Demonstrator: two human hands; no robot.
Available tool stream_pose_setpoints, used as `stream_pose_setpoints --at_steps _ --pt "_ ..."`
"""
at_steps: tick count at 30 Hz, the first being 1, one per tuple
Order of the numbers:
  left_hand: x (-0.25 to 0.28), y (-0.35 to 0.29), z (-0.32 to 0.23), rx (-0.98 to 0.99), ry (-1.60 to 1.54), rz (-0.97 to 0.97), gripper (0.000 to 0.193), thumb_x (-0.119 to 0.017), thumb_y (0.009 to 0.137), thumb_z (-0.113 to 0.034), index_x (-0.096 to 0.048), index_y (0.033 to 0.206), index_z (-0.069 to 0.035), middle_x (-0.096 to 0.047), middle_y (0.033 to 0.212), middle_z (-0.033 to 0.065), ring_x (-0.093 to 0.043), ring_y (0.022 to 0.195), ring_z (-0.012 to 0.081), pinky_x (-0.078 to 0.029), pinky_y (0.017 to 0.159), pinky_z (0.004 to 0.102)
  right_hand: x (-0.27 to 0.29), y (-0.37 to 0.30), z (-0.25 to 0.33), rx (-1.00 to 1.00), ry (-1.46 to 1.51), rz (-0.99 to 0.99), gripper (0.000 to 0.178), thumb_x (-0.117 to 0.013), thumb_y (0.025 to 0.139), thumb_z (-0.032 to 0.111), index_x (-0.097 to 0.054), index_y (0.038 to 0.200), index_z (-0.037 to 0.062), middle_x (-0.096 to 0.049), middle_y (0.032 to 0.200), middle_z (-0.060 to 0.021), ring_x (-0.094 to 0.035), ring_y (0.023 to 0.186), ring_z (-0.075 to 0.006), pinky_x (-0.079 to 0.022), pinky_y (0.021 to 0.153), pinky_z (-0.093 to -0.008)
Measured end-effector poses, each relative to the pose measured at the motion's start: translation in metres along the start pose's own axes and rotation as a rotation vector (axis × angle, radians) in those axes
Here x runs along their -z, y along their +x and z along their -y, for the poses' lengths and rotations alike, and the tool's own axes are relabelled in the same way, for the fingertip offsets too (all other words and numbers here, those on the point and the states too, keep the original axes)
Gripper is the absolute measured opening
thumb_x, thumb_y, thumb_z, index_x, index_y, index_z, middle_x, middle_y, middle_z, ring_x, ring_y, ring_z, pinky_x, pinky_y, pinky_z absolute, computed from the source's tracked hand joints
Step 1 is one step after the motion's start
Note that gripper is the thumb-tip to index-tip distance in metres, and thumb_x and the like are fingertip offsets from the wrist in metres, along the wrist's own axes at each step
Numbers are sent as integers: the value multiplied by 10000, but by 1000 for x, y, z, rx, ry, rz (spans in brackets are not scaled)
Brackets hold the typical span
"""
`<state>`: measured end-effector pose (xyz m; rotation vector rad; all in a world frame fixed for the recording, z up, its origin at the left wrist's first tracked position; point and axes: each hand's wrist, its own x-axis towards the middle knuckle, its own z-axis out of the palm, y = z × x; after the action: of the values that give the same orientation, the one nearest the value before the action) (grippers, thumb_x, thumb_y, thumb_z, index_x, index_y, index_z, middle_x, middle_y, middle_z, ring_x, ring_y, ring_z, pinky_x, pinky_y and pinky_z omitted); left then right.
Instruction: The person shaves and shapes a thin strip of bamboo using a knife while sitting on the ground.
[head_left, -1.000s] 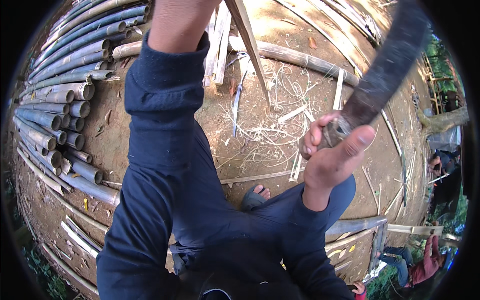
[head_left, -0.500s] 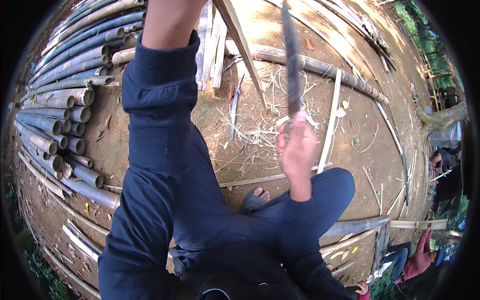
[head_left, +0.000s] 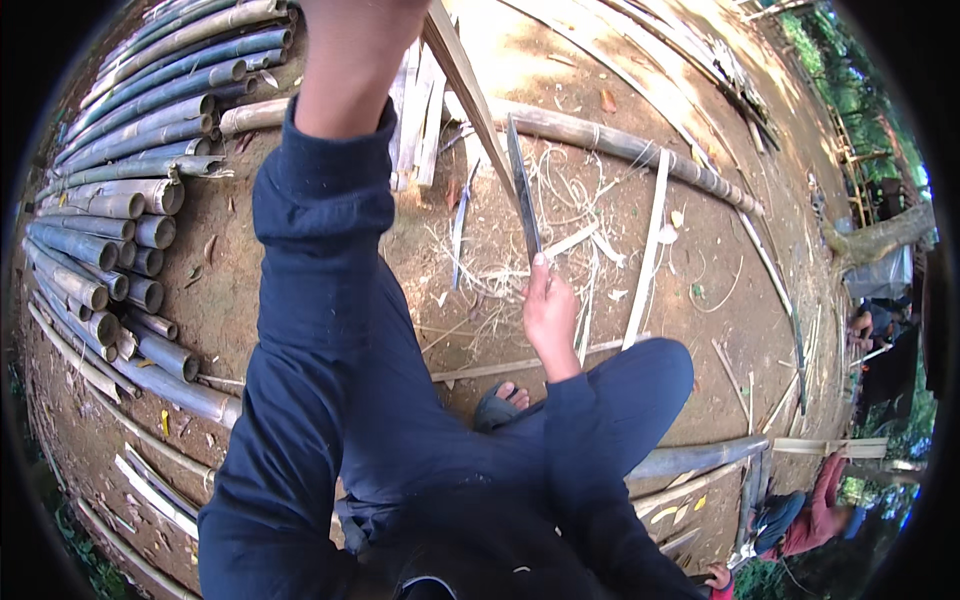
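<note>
My right hand (head_left: 551,312) is closed round the handle of a long dark-bladed machete (head_left: 524,190). The blade points away from me, its flat or edge meeting the lower part of a split bamboo strip (head_left: 470,85). That strip slants down from the top of the picture beside my raised left hand (head_left: 365,30), which appears to grip it near its upper end; the fingers are cut off by the picture's edge. Thin pale bamboo shavings (head_left: 570,190) lie in a tangle on the ground beneath the blade.
Stacked bamboo poles (head_left: 120,235) fill the left side. A thick pole (head_left: 610,140) lies across the ground ahead, with pale split slats (head_left: 425,120) by it. Another slat (head_left: 648,250) lies to the right of my hand. Another person (head_left: 815,515) is at the far lower right.
My right hand has moved left and slightly down, bringing the machete from upright, apart from the strip, to against the strip's lower part. More curled shavings show by the hand.
</note>
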<state>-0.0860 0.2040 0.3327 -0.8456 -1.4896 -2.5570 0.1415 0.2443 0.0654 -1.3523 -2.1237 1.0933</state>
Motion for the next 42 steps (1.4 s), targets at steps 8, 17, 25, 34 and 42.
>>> stream_pose_setpoints --at_steps 8,17,25,34,42 --pt "-19 -18 15 -70 -59 20 800 -268 830 -879 -365 522 -147 -277 434 -51 -303 360 66 -218 341 237 44 -21 97 407 844 -366 743 -389 914 735 -542 834 13 -484 582 -31 -467 478 -108 -365 425 -237" --pt "-10 10 8 -182 79 -50 797 -245 842 -870 -335 483 -164 -269 424 -63 -298 359 58 -229 336 235 -11 4 -51 -55 -99 9 637 -405 1040 476 -534 626 10 -488 485 -59 -503 443 -165 -388 463 -354" --pt "19 7 0 -126 30 85 704 -332 866 -806 -369 655 -136 -281 499 -22 -295 377 82 -244 339 243 16 -38 65 275 268 -161 419 -515 1015 349 -585 862 -35 -488 464 -91 -486 387 -221 -363 399 -348" --pt "33 -6 -5 -77 245 -71 878 -78 707 -951 -342 731 -113 -288 507 24 -276 363 87 -240 293 187 -13 -31 -18 -170 -43 183 499 -474 1025 406 -620 857 -40 -570 513 -156 -598 452 -295 -454 457 -408" --pt "43 -41 -23 -94 157 -163 832 -117 773 -916 -343 716 -118 -239 471 -2 -192 348 85 -155 299 218 -39 -45 -87 -88 -43 -24 551 -424 1034 463 -575 756 13 -482 441 -62 -521 347 -201 -403 358 -383"
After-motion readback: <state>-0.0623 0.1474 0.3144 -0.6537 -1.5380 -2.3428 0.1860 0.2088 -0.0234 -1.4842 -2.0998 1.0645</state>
